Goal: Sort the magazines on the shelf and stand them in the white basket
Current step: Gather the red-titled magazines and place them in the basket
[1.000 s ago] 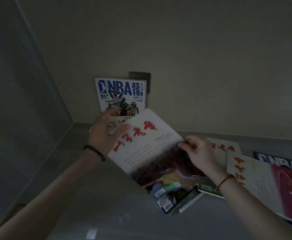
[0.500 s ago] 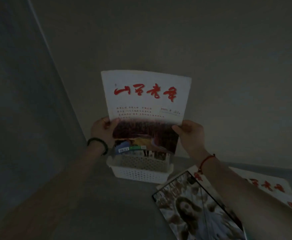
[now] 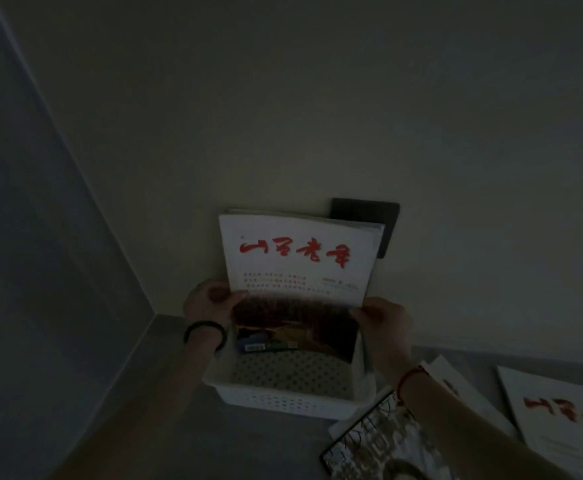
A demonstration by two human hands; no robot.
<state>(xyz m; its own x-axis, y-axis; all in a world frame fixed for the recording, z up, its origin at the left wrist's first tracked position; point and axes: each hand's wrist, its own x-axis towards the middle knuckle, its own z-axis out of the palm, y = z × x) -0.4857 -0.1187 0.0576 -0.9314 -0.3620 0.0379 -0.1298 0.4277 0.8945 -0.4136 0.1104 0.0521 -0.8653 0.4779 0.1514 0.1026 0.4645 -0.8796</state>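
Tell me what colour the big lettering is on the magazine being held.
Red, on a white cover, seen in the head view.

The upright magazine (image 3: 300, 268) carries a title of four large red brush-written characters across its white upper cover; they read roughly as 山西老年, though the dim light leaves this uncertain. Small print beneath is too blurred to read. A flat magazine (image 3: 560, 420) at right shows the same red lettering, partly cut off.
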